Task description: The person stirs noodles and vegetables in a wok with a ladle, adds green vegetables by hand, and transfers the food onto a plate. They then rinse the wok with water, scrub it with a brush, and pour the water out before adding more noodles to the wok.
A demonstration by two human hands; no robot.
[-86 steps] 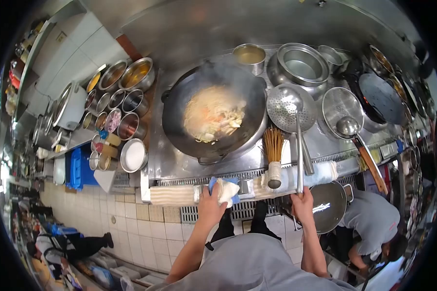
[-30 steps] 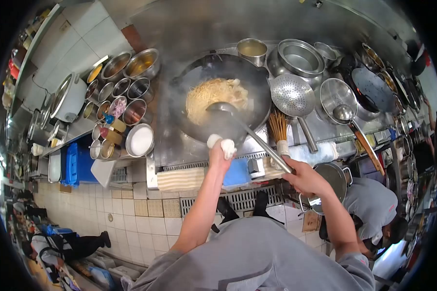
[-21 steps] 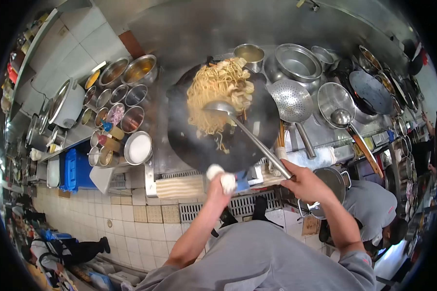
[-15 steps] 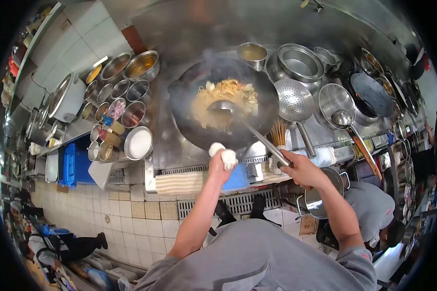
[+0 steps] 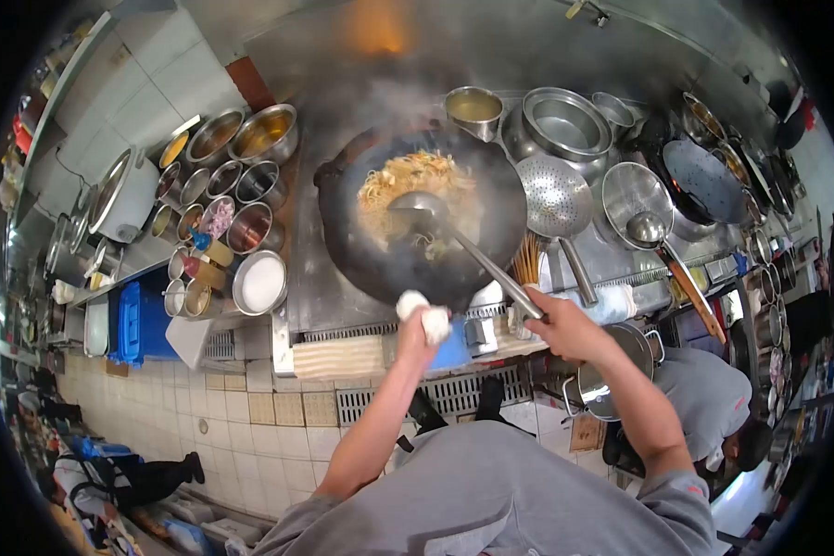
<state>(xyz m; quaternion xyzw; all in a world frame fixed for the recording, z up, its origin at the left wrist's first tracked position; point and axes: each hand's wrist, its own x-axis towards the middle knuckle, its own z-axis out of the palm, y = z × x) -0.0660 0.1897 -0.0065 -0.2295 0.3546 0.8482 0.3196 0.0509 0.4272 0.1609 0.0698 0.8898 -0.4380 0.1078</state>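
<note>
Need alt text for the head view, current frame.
From above: a person's left hand grips the near rim of a steaming black wok of noodles through a white cloth, while the right hand holds a long ladle whose bowl rests in the noodles. Metal seasoning pots stand to the wok's left.

wok (image 5: 366, 264) handle: wrapped in cloth (image 5: 423, 313), unseen (fingers of left hand (image 5: 415, 338) too)
far rim: steam-blurred
ladle (image 5: 419, 211) handle end: inside right hand (image 5: 558, 324)
</note>
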